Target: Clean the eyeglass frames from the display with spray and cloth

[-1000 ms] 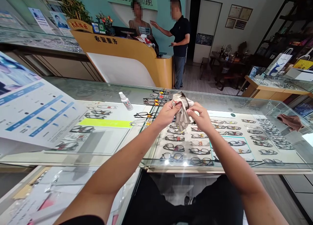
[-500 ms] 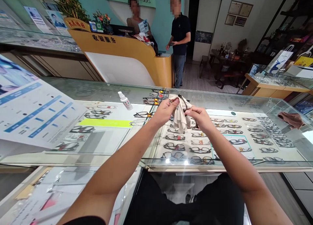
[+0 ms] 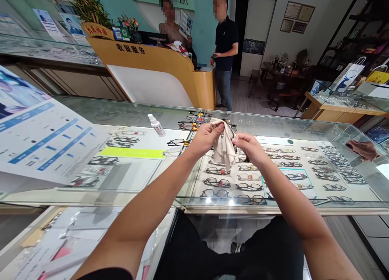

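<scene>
Above the glass counter, my left hand pinches a beige cleaning cloth between thumb and fingers. The cloth hangs in folds and covers part of a dark-framed pair of glasses. My right hand is closed on the right side of those glasses, thumb against fingertips. Most of the lenses are hidden behind the cloth. On the counter left of my hands stands a white spray bottle, and black glasses lie between it and my left wrist.
Several rows of glasses lie inside the glass display case. A printed leaflet stands at the left. A brown cloth lies at the right. Two people are at the orange reception counter.
The beige cloth has shifted slightly and hangs more spread out. Both hands stay nearly in place. Behind, the seated person has raised and turned a paper.
</scene>
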{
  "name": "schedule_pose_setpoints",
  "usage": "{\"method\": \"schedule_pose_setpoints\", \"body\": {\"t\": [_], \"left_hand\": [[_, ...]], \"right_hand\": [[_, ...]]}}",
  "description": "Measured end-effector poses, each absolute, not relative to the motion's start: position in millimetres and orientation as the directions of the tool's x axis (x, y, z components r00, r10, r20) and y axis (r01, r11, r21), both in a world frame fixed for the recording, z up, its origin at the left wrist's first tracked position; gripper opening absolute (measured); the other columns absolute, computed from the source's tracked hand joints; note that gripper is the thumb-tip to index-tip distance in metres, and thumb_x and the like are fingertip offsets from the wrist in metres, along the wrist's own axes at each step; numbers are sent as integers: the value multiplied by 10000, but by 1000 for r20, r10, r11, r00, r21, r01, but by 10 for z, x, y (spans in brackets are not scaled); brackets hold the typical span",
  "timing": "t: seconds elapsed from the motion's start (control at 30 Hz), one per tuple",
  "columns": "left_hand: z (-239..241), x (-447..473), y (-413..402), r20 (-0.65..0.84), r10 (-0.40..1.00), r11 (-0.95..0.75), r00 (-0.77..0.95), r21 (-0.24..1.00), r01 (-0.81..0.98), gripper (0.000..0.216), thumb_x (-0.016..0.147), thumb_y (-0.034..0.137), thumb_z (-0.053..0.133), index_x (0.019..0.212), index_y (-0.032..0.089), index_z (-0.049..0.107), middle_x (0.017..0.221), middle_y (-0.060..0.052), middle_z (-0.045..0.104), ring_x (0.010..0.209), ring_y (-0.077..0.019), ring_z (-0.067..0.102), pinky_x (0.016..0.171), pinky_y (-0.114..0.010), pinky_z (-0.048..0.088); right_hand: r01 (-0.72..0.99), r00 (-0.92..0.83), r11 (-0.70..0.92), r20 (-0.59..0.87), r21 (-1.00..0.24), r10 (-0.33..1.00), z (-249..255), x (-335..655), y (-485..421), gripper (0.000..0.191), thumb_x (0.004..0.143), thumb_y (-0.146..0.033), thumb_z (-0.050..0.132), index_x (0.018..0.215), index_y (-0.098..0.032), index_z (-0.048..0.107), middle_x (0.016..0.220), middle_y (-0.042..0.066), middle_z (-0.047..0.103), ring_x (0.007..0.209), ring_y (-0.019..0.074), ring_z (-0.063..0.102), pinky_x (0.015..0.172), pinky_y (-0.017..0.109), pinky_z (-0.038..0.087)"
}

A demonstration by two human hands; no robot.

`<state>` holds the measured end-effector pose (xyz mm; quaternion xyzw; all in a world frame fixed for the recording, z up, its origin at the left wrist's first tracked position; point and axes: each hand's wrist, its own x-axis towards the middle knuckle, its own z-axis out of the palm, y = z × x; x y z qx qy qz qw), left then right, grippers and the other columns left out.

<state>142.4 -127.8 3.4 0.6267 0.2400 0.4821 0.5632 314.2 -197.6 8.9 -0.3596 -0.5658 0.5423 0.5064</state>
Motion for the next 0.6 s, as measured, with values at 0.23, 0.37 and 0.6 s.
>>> {"method": "schedule_pose_setpoints", "body": {"t": [0.23, 0.37, 0.6], "left_hand": [[76, 1407, -1275, 342, 797, -229, 499, 934, -275, 567, 572, 553, 972, 857, 152, 690, 772, -23, 698, 672, -139, 617, 632, -238, 489], [75, 1469, -1355, 333, 855, -243, 397, 934, -261, 561, 555, 561, 972, 788, 150, 669, 699, -2, 659, 611, -124, 575, 598, -239, 465], [-15, 1522, -1305, 240, 908, -114, 343, 930, -349, 647, 676, 779, 813, 764, 159, 650, 614, -6, 631, 550, -132, 588, 536, -252, 473]], "right_hand": [[-221, -216, 88, 137, -971, 967, 116, 3180, -1969, 423, 676, -588, 868, 724, -196, 717, 743, 2, 650, 744, 149, 566, 709, 273, 432], [-231, -244, 84, 142, -969, 959, 36, 3091, -1970, 445, 697, -595, 860, 703, -200, 656, 695, -26, 610, 738, 141, 565, 743, 274, 440], [-203, -144, 133, 164, -970, 976, 56, 3072, -1962, 488, 676, -597, 870, 649, -201, 587, 646, -44, 528, 629, 102, 461, 620, 245, 380]]}}
